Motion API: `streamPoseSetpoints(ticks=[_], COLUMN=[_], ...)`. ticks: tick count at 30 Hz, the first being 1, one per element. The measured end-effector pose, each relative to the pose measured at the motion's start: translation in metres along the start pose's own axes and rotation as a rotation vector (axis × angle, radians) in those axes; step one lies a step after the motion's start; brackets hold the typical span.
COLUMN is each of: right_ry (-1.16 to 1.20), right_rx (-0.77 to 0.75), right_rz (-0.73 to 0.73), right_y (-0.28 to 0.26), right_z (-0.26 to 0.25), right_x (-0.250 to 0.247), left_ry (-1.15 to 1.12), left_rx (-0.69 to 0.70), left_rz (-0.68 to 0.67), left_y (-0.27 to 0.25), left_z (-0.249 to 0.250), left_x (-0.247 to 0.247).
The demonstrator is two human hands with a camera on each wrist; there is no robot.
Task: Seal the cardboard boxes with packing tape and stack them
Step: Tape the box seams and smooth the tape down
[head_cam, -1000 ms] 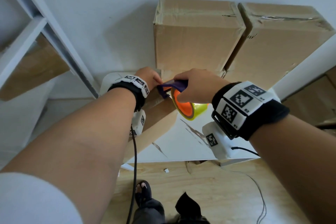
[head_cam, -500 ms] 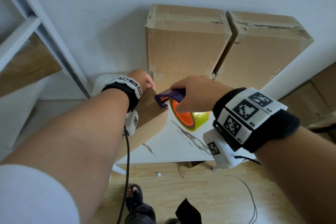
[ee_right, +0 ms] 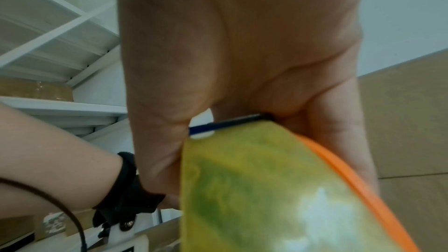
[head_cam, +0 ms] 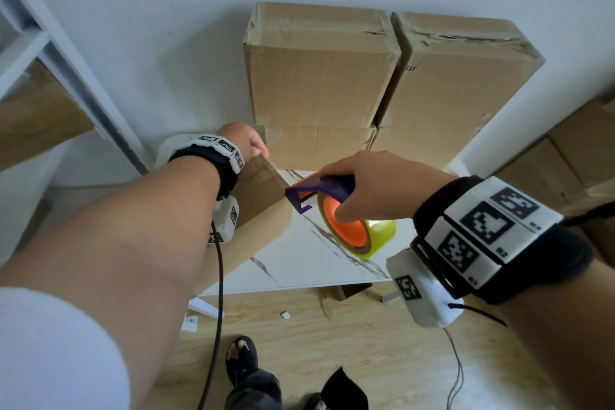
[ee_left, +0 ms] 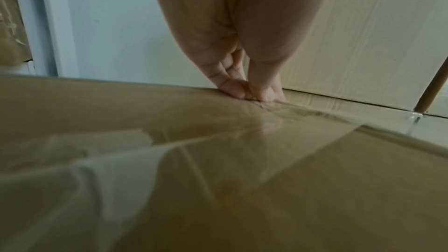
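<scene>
A cardboard box (head_cam: 263,190) lies on the white table (head_cam: 316,263) under my left arm. My left hand (head_cam: 244,140) is at its far edge, and its fingertips (ee_left: 252,93) press the end of a clear tape strip (ee_left: 303,125) onto the box top (ee_left: 315,198). My right hand (head_cam: 376,183) grips a purple tape dispenser (head_cam: 326,186) just off the box's right corner. The dispenser carries a yellow-green tape roll (head_cam: 376,233) with an orange core, and the roll (ee_right: 266,189) fills the right wrist view.
Two large taped boxes (head_cam: 319,66) (head_cam: 459,76) stand side by side on lower boxes against the wall behind the table. A white shelf (head_cam: 40,53) with cardboard is at left, more boxes (head_cam: 565,156) at right. Cardboard scraps (head_cam: 332,299) and cables lie on the wood floor.
My right hand has drawn the dispenser back from my left hand, off the box's near-right corner. The left hand has stayed at the far edge.
</scene>
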State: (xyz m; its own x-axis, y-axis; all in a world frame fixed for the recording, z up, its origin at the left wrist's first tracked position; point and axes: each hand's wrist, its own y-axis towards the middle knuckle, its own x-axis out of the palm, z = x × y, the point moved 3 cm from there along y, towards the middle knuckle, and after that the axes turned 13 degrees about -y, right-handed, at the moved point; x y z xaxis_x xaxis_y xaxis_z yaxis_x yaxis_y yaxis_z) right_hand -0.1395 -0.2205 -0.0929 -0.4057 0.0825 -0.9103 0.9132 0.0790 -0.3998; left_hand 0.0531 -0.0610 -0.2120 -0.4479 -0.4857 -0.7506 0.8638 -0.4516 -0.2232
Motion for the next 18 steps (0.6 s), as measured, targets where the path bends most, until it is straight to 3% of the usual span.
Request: streamPoseSetpoints(ticks=[8,18], right_ry=[-0.029,-0.005], right_rx=[0.004,0.125], right_rz=[-0.038,-0.053], right_y=[-0.004,0.048], right_z=[0.002,-0.002], right_x=[0.008,0.004], left_ry=[0.012,0.024], left_rx=[-0.001,-0.005], left_rz=[0.03,0.002], left_y=[-0.002,-0.003], left_z=[0.001,0.004], left_x=[0.001,0.001])
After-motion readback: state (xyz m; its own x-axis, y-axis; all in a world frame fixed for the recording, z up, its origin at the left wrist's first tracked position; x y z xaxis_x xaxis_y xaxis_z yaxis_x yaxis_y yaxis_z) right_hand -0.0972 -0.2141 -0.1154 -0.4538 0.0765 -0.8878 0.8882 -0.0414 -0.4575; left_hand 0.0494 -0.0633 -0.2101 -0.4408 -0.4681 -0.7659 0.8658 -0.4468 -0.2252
